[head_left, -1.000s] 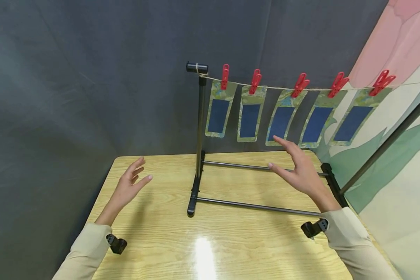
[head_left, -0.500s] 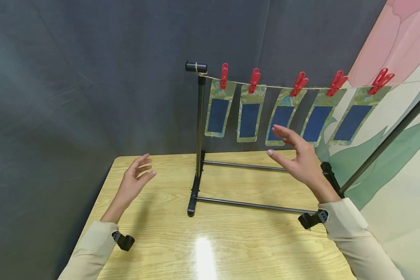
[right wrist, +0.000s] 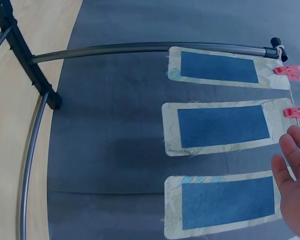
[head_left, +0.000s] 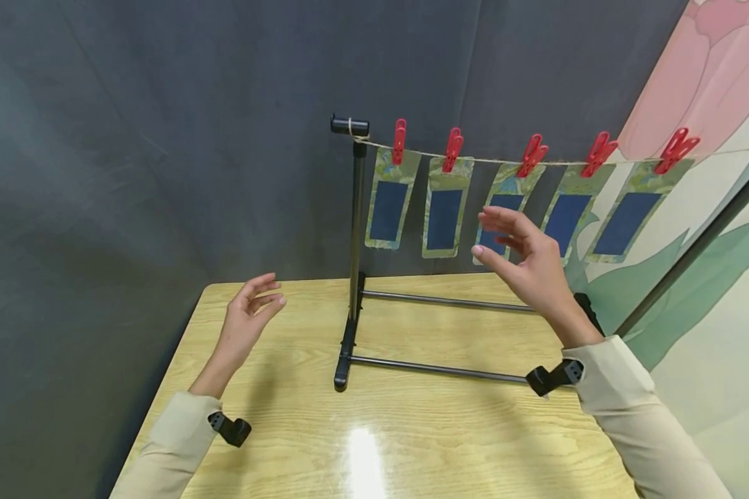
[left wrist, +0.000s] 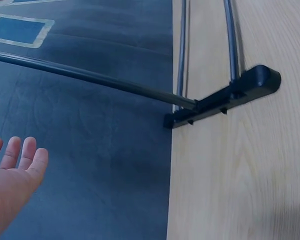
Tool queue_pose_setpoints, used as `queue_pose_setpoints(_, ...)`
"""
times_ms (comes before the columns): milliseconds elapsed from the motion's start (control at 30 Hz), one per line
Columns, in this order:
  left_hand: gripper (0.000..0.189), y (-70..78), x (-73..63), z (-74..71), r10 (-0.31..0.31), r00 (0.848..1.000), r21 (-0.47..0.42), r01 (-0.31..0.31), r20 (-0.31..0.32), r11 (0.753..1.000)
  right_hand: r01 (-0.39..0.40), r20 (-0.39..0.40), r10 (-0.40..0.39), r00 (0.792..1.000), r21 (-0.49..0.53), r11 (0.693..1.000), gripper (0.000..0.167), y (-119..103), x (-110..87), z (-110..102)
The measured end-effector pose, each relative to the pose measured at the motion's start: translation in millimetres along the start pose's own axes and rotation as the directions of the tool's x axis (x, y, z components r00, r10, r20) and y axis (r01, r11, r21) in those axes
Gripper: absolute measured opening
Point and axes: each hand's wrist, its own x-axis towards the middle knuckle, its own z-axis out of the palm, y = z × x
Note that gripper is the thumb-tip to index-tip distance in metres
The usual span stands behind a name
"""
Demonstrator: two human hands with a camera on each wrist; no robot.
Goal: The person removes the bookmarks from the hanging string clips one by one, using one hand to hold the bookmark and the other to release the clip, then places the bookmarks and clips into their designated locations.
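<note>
Several rectangular cloth pieces hang in a row from a string (head_left: 487,161), each with a blue centre and a pale green patterned border with frayed edges. Red clothespins (head_left: 454,149) grip their top edges. My right hand (head_left: 533,267), fingers bent loosely and thumb apart, holds nothing. It overlaps the middle cloth piece (head_left: 508,181) in the head view; in the right wrist view its fingers appear beside the lower cloth piece (right wrist: 227,202). Left of the rack, my left hand (head_left: 243,322) is raised over the table with relaxed fingers and nothing in it.
A black metal rack (head_left: 357,229) stands on the wooden table (head_left: 299,430), its low crossbars running rightward. The string is tied at its left post top (head_left: 349,126). Behind hangs a dark grey curtain (head_left: 225,138); a painted pink and green panel (head_left: 724,277) is at right.
My right hand has risen from below the middle cloth piece to in front of it. My left hand has drifted slightly right and up. The hanging cloth pieces stay in place.
</note>
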Motion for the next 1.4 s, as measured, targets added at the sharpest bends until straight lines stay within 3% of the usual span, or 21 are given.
queue_pose_setpoints(300, 0.041, 2.5, 6.4, 9.0, 0.045, 0.998, -0.116, -0.049, -0.041, 0.992, -0.002, -0.026, 0.003, 1.0, 0.029, 1.0, 0.044, -12.2, 14.3, 1.1)
queue_pose_setpoints(633, 0.035, 8.3, 15.2, 27.4, 0.076, 0.995, -0.242, -0.089, -0.063, 0.966, -0.018, -0.038, 0.022, 0.999, 0.091, 0.996, 0.043, 11.1, 29.4, 1.4)
queue_pose_setpoints(900, 0.033, 11.5, 20.1, 41.6, 0.06, 0.995, -0.314, -0.083, -0.081, 0.946, -0.01, 0.005, 0.01, 1.0, 0.107, 0.994, 0.043, 3.3, 39.3, 3.2)
queue_pose_setpoints(1100, 0.03, 14.1, 21.9, 49.1, 0.048, 0.995, -0.354, -0.076, -0.088, 0.932, 0.014, -0.022, -0.012, 1.0, 0.11, 0.994, 0.042, -5.8, 47.5, 4.8)
queue_pose_setpoints(1400, 0.023, 16.6, 27.2, 62.4, 0.06, 0.989, -0.43, -0.114, -0.137, 0.896, 0.014, -0.058, -0.005, 0.998, 0.146, 0.989, 0.039, -13.6, 59.6, 8.6)
